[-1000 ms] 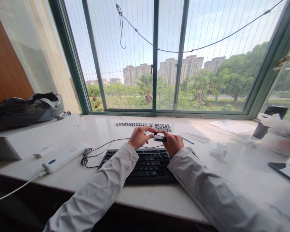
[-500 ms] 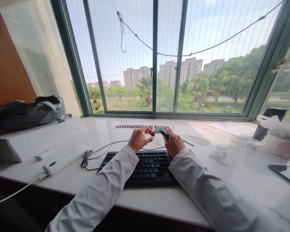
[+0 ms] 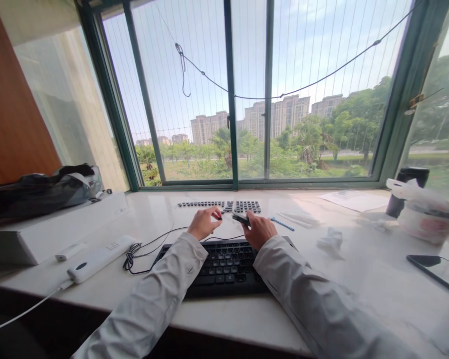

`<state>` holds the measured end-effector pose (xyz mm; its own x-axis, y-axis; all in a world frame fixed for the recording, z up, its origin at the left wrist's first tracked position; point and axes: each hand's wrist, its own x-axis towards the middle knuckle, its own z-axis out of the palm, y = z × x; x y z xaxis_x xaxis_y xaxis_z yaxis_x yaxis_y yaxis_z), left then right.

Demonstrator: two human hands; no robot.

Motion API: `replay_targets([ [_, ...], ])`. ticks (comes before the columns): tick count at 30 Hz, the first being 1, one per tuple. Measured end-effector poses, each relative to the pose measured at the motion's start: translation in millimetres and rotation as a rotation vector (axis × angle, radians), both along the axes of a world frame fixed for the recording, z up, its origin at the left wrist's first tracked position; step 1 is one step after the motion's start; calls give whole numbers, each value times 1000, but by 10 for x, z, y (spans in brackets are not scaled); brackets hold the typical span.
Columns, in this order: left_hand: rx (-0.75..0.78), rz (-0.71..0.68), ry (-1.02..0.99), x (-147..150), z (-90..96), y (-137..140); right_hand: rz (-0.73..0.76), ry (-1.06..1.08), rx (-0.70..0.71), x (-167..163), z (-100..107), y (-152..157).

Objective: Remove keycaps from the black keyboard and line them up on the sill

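i see my left hand (image 3: 203, 224) pinching a small black piece (image 3: 220, 218), right hand (image 3: 262, 230) gripping a dark tool (image 3: 241, 219); keyboard (image 3: 224, 269) sits near the tabletop's (image 3: 224, 311) front edge, likely for reach.

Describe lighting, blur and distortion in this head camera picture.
Head view: daylight from the window leaves glare on the tabletop; head view: right sleeve looks hazy; head view: window sides lean, suggesting wide-lens distortion; head view: the dark piece in the left hand lacks detail.

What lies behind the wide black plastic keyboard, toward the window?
Rows of small black keycaps, a thin blue stick and part of a thin black cable. Whatever the left hand and right hand cover there cannot be seen.
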<state>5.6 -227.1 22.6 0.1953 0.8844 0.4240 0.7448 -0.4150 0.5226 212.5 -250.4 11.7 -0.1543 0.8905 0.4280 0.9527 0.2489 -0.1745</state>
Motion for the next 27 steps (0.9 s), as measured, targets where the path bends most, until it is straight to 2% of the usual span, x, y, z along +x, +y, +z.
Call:
replay_targets([
  [4, -25, 42, 45, -56, -8, 67, 59, 75, -15, 51, -38, 60],
  [7, 76, 22, 160, -65, 11, 148, 98, 97, 41, 69, -16, 26],
  [11, 148, -13, 327, -55, 71, 309, 59, 83, 47, 57, 44, -68],
  [18, 107, 50, 494, -126, 129, 767, 12, 117, 32, 40, 68, -80],
  [24, -62, 166, 522, -215, 0, 1280, -55, 132, -2, 61, 13, 14],
  [27, -92, 186, 525, -226, -70, 1525, -66, 124, -5, 61, -35, 64],
])
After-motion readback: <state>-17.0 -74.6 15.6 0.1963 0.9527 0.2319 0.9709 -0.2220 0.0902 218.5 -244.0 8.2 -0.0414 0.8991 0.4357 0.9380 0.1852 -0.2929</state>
